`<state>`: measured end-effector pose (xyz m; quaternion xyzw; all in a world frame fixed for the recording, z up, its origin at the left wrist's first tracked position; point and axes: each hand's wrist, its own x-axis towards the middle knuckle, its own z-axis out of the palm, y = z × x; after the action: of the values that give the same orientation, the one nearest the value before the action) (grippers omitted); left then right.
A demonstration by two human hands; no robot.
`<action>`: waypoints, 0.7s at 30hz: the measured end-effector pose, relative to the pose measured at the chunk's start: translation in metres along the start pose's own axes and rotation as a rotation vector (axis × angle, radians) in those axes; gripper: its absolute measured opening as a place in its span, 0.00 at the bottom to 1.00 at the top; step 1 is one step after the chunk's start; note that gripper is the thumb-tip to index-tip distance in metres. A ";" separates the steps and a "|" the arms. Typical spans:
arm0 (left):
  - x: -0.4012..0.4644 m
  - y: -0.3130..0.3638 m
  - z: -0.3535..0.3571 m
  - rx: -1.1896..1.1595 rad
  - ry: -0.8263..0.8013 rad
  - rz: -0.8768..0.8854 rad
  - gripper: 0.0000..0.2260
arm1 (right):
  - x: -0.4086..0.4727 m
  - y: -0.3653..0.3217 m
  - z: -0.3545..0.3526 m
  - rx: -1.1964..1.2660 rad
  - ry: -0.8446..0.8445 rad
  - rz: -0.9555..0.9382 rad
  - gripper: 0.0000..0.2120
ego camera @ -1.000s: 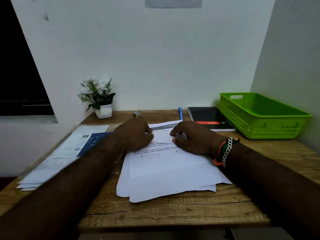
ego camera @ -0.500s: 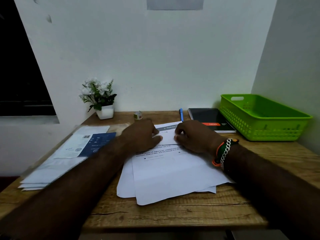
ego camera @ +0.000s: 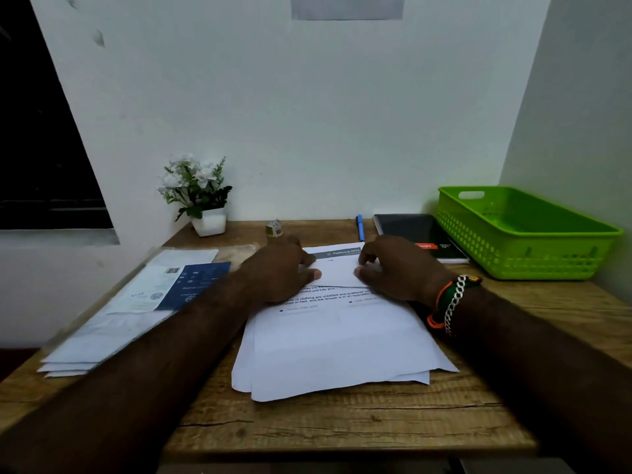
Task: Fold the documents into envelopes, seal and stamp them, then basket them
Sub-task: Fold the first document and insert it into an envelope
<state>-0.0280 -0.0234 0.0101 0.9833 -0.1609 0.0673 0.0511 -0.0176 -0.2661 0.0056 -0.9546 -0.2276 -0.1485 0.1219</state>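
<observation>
Both hands slide a little apart along the folded top sheet (ego camera: 337, 268): left hand (ego camera: 278, 271) flat, pressing; right hand (ego camera: 396, 268) curled, fingertips on the paper's far edge. The crease is being set, first fold nearly done. Envelopes (ego camera: 136, 302) wait left of the left hand, basket (ego camera: 519, 230) beyond the right.

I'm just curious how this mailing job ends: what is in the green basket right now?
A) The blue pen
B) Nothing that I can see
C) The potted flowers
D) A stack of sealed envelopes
B: the green basket on the right of the desk shows only its bare inside, while the envelopes lie in a pile on the left.
</observation>
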 end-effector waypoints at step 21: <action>0.000 0.012 -0.003 -0.139 0.449 0.084 0.16 | 0.005 0.008 -0.010 0.674 0.059 0.029 0.05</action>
<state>-0.0322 -0.0339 0.0137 0.9304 -0.1904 0.2749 0.1502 -0.0116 -0.2735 0.0151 -0.8591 -0.2464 -0.0909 0.4393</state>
